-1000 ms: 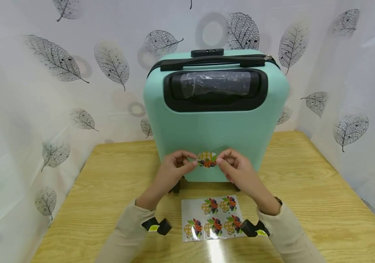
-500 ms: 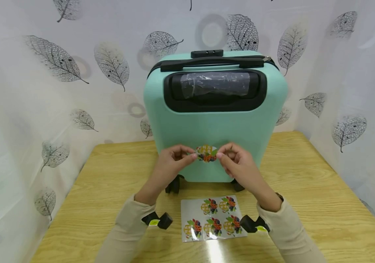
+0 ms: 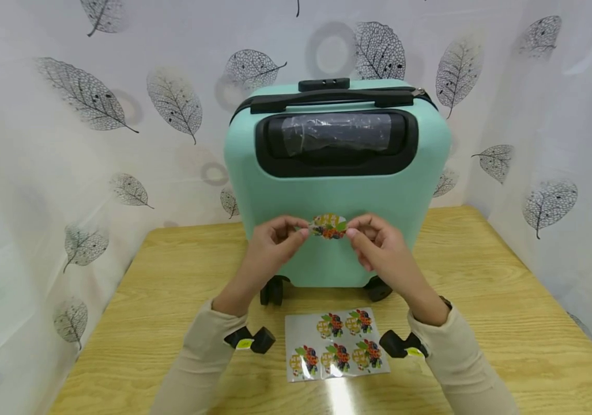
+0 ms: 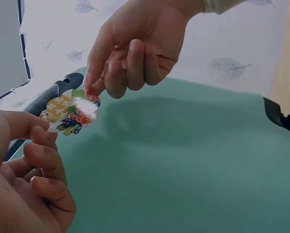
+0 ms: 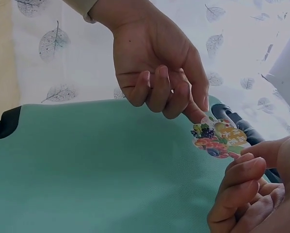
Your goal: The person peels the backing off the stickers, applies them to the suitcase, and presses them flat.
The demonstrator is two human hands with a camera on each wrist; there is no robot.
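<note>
A small fruit-print sticker (image 3: 330, 227) is stretched between both hands in front of the mint-green suitcase (image 3: 296, 199). My left hand (image 3: 272, 245) pinches its left end between thumb and forefinger. At the opposite end, my right hand (image 3: 380, 243) pinches it the same way. Berries, leaves and yellow lettering show on the sticker (image 4: 72, 111) in the left wrist view, with glare over part of it. From the right wrist, the sticker (image 5: 217, 138) overlaps the suitcase shell (image 5: 101, 165). The other fingers of both hands are curled in.
On the wooden table (image 3: 187, 265) below the hands lies a sheet of several similar stickers (image 3: 303, 323), with one blank spot at its upper left. Black wheels (image 3: 379, 289) hold up the suitcase. Behind stands a white leaf-patterned curtain (image 3: 181, 167).
Both hands have risen up the suitcase front with the sticker between them. More of the suitcase's lower edge and wheels now shows. The sticker sheet has stayed in place.
</note>
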